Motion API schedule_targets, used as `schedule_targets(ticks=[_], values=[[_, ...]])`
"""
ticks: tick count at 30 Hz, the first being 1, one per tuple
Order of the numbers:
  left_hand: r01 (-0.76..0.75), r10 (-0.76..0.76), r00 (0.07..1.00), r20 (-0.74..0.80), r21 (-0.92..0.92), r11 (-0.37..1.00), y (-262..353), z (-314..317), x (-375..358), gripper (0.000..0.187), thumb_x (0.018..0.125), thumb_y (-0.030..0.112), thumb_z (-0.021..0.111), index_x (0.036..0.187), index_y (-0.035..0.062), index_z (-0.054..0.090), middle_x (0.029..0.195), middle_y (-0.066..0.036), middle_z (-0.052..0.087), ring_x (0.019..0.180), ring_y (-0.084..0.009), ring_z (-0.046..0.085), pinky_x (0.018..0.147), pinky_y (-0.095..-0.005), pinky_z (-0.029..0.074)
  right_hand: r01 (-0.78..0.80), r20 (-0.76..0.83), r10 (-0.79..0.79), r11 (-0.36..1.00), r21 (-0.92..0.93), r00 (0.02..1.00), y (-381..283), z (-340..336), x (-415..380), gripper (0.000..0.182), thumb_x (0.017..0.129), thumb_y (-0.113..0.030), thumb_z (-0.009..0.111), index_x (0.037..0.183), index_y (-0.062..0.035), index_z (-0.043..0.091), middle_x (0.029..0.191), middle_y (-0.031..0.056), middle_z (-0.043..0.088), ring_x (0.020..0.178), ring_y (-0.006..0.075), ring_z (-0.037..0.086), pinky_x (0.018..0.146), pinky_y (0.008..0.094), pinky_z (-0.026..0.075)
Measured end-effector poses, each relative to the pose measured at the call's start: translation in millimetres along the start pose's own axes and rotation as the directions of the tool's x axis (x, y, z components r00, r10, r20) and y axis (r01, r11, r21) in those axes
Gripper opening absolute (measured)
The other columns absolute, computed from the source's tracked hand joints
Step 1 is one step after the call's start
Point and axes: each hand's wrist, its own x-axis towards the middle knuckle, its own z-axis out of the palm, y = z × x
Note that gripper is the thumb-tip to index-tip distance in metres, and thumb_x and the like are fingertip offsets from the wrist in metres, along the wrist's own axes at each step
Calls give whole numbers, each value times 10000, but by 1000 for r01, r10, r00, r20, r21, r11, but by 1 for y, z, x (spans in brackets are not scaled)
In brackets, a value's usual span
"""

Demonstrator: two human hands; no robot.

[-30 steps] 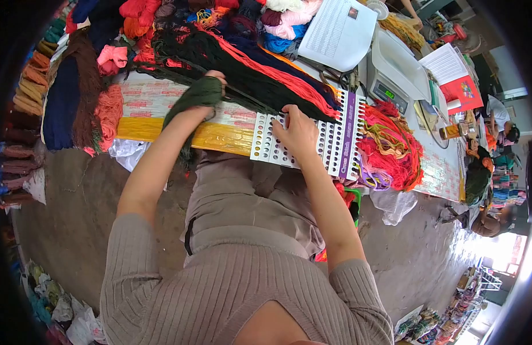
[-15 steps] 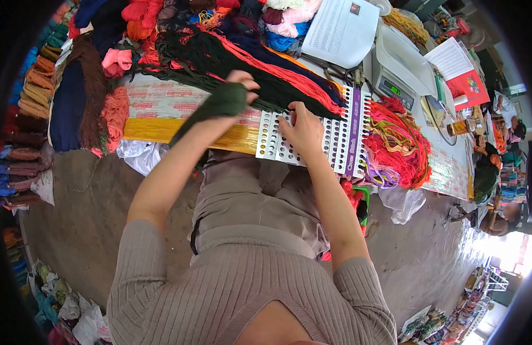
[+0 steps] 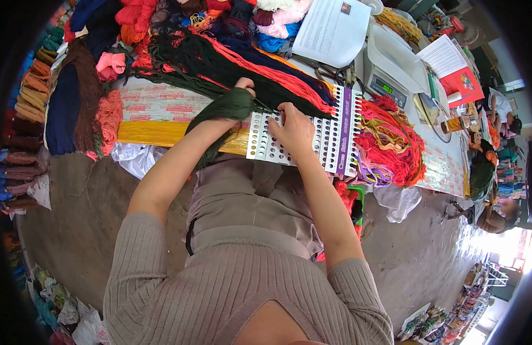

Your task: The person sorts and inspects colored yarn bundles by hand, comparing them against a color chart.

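Observation:
My left hand (image 3: 246, 87) is closed on a hank of dark green thread (image 3: 223, 112), which drapes over the wrist and hangs below the forearm. A white thread card (image 3: 271, 146) with rows of punched holes and a purple printed strip lies at the table's front edge. Over the card's upper left part, my right hand (image 3: 294, 131) has its fingers bent at the dark green strands that stretch between both hands. Black-green, coral and navy threads (image 3: 266, 72) run from the card up to the left. Its right-hand holes carry a bundle of red and multicolored threads (image 3: 389, 141).
A digital scale (image 3: 386, 86) with a white tray stands behind the card, beside a printed sheet (image 3: 332, 31). Farther right are a red booklet (image 3: 461, 86) and a tape roll (image 3: 452, 125). Yarn hanks (image 3: 64, 109) crowd the left end. A green crate (image 3: 359, 201) sits beneath the table.
My left hand has shifted slightly right and down, closer to the right hand, and its thread hank hangs lower. The right hand has stayed at the card. The whole view has shifted slightly.

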Motion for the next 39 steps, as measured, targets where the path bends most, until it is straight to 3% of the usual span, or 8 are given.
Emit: schedule_targets(ticks=[2, 6, 7, 18, 21, 24, 25, 39], values=[[-484, 540, 834, -115, 320, 815, -33, -13, 11, 147, 753, -18, 566, 888, 37, 572, 961, -120, 506, 828, -229, 535, 716, -296, 443, 9, 0, -9, 1000, -8, 1000, 2, 1, 0, 311, 706, -270, 644, 925, -67, 557, 792, 90, 614, 751, 273, 607, 672, 393, 466], [-117, -11, 940, -342, -350, 930, -60, -15, 19, 221, 668, 3, 667, 872, 49, 595, 1007, -127, 486, 893, -296, 535, 761, -340, 460, 65, -20, -64, 996, 68, 998, 6, 2, 0, 304, 704, -253, 643, 911, -49, 554, 826, 135, 598, 802, 322, 591, 695, 420, 463], [-426, 549, 828, -118, 504, 751, -35, -29, 7, 249, 653, 31, 696, 879, 52, 593, 1007, -124, 483, 924, -300, 534, 775, -354, 463, 72, -60, -67, 994, 79, 996, 11, 7, 0, 296, 711, -270, 652, 916, -73, 574, 826, 120, 608, 807, 312, 595, 691, 410, 469], [-100, 273, 950, -150, 684, 723, -7, -103, -32, 236, 902, 170, 500, 1094, 66, 590, 1121, -148, 512, 1045, -289, 505, 917, -333, 392, 82, -66, -74, 989, 126, 995, 14, -4, -10, 307, 690, -262, 647, 884, -53, 533, 824, 126, 566, 804, 317, 573, 706, 429, 443], [67, -175, 889, -423, -258, 964, -25, -146, -65, 458, 911, 428, 438, 1219, 103, 532, 1183, -92, 530, 1079, -186, 468, 893, -337, 397, 55, -63, -46, 986, 156, 997, 16, -2, -7, 280, 727, -275, 628, 888, -60, 546, 814, 110, 587, 790, 301, 587, 708, 424, 447], [102, -577, 807, -122, -935, 340, -81, -203, -116, 473, 908, 348, 496, 1272, 51, 442, 1116, -103, 571, 766, -88, 492, 725, -250, 426, -34, 15, 31, 971, 239, 999, 14, -12, -4, 234, 772, -282, 607, 881, -78, 567, 807, 93, 607, 775, 286, 599, 695, 413, 457], [68, -498, 856, 136, -986, -152, -142, -228, -126, 427, 907, 306, 522, 1237, 39, 475, 1087, -96, 586, 685, -71, 493, 683, -222, 421, -5, -14, 9, 967, 254, 1000, 14, -13, -3, 215, 786, -274, 599, 873, -80, 570, 810, 93, 601, 773, 288, 596, 685, 413, 459], [374, -231, 923, 308, -862, 344, 121, -8, -108, 400, 967, 303, 397, 1195, 6, 540, 1167, -77, 564, 1066, -166, 531, 910, -296, 414, -192, 277, -41, 621, 760, 960, -65, -31, -43, 106, 888, -93, 549, 914, 5, 579, 749, 41, 569, 630, 96, 529, 570, 238, 442]])
